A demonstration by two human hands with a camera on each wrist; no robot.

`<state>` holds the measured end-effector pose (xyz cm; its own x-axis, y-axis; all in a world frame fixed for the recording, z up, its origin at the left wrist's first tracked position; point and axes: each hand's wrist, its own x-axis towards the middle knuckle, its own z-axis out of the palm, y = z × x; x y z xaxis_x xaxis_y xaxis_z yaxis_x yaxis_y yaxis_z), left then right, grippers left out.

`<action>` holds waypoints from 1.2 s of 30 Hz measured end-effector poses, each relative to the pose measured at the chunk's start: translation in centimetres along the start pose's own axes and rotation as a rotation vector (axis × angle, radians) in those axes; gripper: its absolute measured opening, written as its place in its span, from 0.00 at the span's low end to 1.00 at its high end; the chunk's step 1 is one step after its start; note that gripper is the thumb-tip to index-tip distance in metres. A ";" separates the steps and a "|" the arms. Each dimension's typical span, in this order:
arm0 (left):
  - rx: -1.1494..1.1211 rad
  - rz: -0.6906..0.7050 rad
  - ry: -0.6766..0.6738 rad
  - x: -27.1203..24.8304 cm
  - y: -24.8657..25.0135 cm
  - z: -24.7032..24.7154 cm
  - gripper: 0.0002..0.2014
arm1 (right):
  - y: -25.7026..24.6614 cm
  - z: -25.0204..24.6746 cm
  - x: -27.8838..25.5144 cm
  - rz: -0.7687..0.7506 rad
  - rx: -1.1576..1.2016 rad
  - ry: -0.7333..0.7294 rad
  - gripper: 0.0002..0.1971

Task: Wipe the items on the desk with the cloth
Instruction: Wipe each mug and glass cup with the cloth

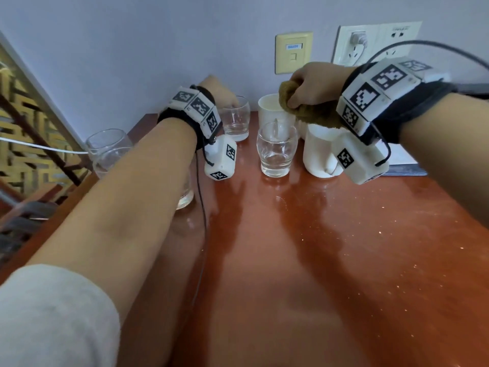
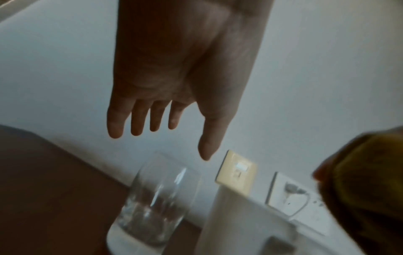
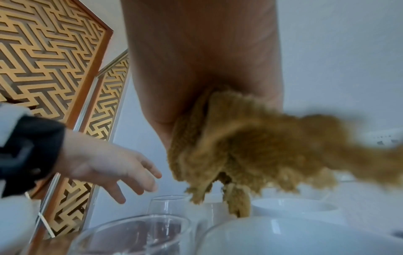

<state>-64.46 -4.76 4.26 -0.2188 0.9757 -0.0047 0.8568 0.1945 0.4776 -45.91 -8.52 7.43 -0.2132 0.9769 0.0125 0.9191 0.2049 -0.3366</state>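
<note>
Glossy reddish-brown wood made up the desk (image 1: 330,247), its lacquered top throwing back soft reflections of the vessels at its far edge. The right hand (image 1: 315,83) hung above those vessels with its fingers curled tight round the cloth (image 1: 312,112), a nubby, mustard-brown terry rag bunched in the fist and trailing in a ragged tail toward the wrist. From the right wrist view the cloth's loose fringe dangled just over the cups, though whether it touched any rim could not be told.

Below it stood a white ceramic mug (image 1: 321,154), smooth and cylindrical, at the near right of the group, and a taller cream cup (image 1: 272,108) at the far side by the wall. Between them and nearer the viewer sat a clear, rounded glass tumbler (image 1: 276,149) with a thick base. A second far tumbler (image 1: 236,119) of the same barrel shape stood to the left. The left hand (image 1: 219,90) hovered just above its rim, fingers straight and slightly spread, gripping nothing. A third glass (image 1: 105,147) sat at the left edge, partly hidden behind the left forearm.

On the pale wall behind were a cream switch plate (image 1: 293,53) and a white socket panel (image 1: 375,42).
</note>
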 end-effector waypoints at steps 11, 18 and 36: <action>0.374 0.089 -0.154 -10.4 -2.1 -5.7 0.25 | -2.9 0.8 -3.9 -0.228 0.139 0.273 0.14; 0.553 0.002 -0.355 -12.5 -6.8 -4.9 0.38 | -4.2 2.8 -6.2 -0.273 0.098 0.192 0.13; -0.448 0.055 -0.009 -12.9 -5.3 -7.3 0.17 | -1.8 3.9 -7.4 -0.191 0.538 0.214 0.04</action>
<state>-69.62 -19.08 8.23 -0.1726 0.9847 0.0243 0.5803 0.0817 0.8103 -47.26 -16.31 4.25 -0.2354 0.9276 0.2900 0.5623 0.3734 -0.7378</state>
